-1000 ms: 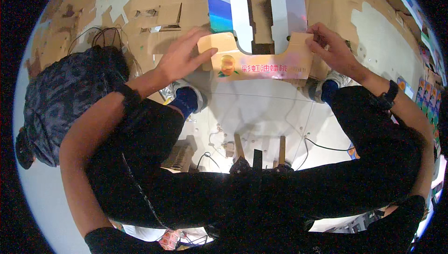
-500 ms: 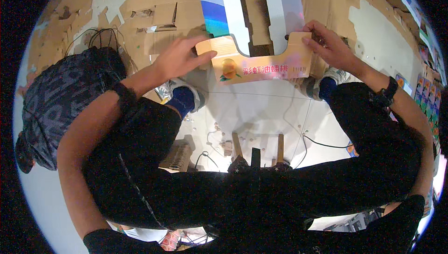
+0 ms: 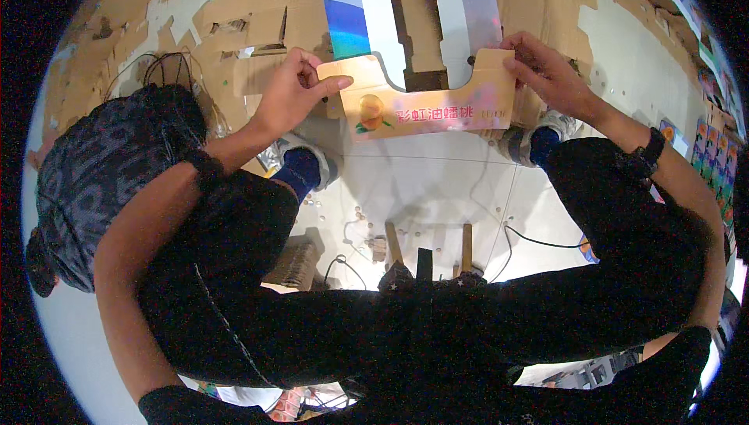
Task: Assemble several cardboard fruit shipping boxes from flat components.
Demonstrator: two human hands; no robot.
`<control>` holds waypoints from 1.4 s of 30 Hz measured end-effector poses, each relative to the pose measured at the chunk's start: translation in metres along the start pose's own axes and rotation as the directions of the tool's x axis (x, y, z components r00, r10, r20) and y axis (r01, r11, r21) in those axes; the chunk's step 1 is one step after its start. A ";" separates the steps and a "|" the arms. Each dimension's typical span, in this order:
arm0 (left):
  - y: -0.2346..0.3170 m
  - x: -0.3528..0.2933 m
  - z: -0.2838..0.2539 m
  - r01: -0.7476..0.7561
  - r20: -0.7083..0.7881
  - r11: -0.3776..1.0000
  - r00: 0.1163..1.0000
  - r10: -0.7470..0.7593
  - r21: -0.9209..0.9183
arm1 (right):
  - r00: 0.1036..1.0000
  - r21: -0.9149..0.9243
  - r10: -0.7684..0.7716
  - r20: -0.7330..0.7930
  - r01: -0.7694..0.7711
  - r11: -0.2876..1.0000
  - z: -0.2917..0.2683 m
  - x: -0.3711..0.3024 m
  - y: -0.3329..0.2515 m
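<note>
Orange panel: the pale-orange printed card panel [image 3: 433, 115], with a peach picture and a U-shaped cut-out, is held above the pale tiled floor [image 3: 406, 167], between the feet.
Left end: the left hand [image 3: 287, 93] is clamped on it, thumb on the printed face.
Right end: the right hand [image 3: 550, 78] pinches the upper corner.
Long card: a blue, pink and white slotted card [image 3: 378, 11] lies just beyond; whether it joins the panel, I cannot tell.
Step in hand: judging by both grips, positioning the panel by its ends.
Next move: probably calls for an even, light hold, since thin card could crease.
</note>
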State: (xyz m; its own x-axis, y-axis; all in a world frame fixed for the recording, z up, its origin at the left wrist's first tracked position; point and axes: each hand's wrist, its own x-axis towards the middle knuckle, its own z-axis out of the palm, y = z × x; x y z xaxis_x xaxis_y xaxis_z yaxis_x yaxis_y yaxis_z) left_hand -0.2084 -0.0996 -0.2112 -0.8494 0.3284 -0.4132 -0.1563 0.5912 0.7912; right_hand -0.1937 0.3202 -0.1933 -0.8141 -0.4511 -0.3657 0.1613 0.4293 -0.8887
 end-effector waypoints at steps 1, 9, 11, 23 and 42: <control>-0.001 -0.001 0.001 0.004 -0.011 1.000 1.000 -0.004 0.018 | 1.000 -0.005 -0.015 0.012 0.015 1.000 0.000 0.000 0.001; -0.002 0.000 0.004 -0.199 0.070 0.970 0.975 0.210 -0.138 | 0.997 0.056 -0.035 0.075 0.031 0.998 -0.002 0.004 0.007; -0.002 0.000 0.004 -0.193 0.085 0.966 0.974 0.210 -0.175 | 0.997 0.011 -0.038 0.061 0.037 0.999 -0.001 0.005 0.008; 0.008 -0.003 0.001 -0.173 0.136 0.966 0.970 0.201 -0.193 | 0.999 -0.034 0.029 0.023 -0.029 0.999 0.003 0.009 0.003; 0.001 0.018 0.007 0.034 0.140 0.999 0.990 -0.029 -0.038 | 0.967 -0.099 0.253 -0.013 -0.253 0.962 0.008 0.009 0.010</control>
State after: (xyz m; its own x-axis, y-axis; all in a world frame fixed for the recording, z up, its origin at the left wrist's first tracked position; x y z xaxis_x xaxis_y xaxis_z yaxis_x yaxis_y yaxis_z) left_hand -0.2203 -0.0878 -0.2209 -0.7657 0.4111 -0.4946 -0.2041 0.5740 0.7930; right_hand -0.1953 0.3142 -0.2079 -0.7542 -0.3175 -0.5747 0.3057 0.6049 -0.7353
